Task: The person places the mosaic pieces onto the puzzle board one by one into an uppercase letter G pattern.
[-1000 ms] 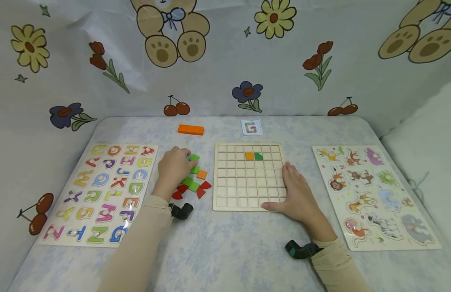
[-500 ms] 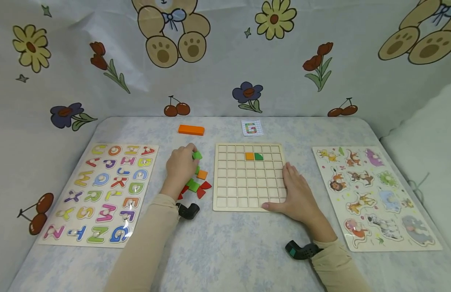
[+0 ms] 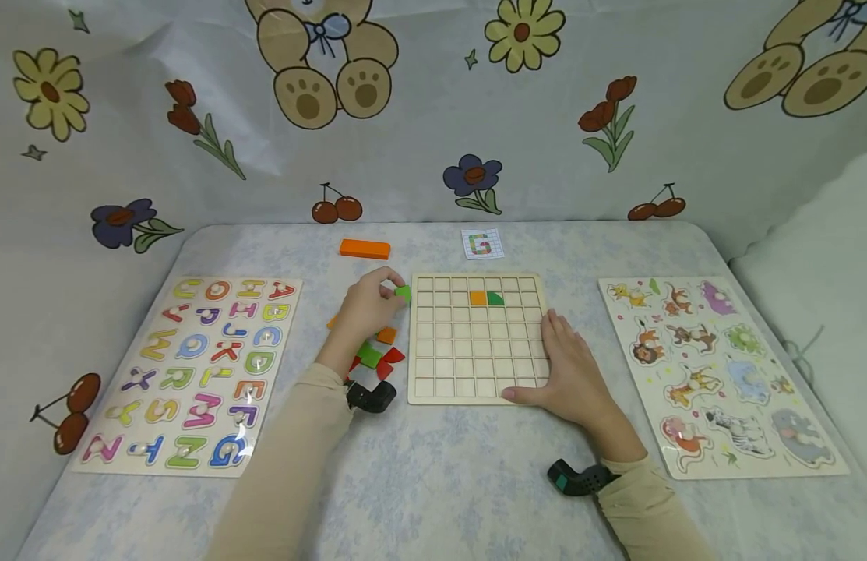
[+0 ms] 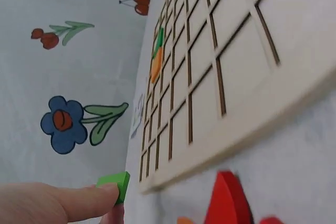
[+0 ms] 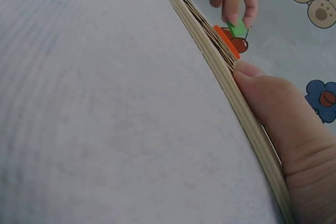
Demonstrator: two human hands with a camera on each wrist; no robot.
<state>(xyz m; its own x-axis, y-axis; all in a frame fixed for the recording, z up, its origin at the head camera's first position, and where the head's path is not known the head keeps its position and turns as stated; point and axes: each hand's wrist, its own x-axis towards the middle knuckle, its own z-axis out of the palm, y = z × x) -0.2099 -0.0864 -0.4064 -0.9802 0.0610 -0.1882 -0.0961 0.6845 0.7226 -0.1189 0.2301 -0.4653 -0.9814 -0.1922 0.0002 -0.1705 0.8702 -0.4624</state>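
Observation:
My left hand [image 3: 366, 308] pinches a green square tile [image 3: 403, 294] between thumb and fingers, just off the upper left edge of the wooden grid board [image 3: 475, 354]. In the left wrist view the tile [image 4: 118, 183] shows at the thumb tip. On the board sit an orange square tile [image 3: 478, 298] and a dark green quarter-round tile [image 3: 495, 299], side by side. My right hand [image 3: 576, 378] rests along the board's right edge, fingers straight, thumb on the front edge. Below my left hand lie loose pieces: a green tile [image 3: 369, 355], an orange tile [image 3: 386, 336] and several red ones [image 3: 385, 369], partly hidden.
An alphabet puzzle board [image 3: 188, 374] lies at the left, an animal puzzle board [image 3: 720, 382] at the right. Behind the grid board are an orange bar [image 3: 364, 248] and a small card [image 3: 483, 244] with a coloured G pattern. A printed cloth hangs behind the table.
My left hand has lifted a green tile from the loose pieces and moved right with it, towards the grid board. My right hand has stayed in place.

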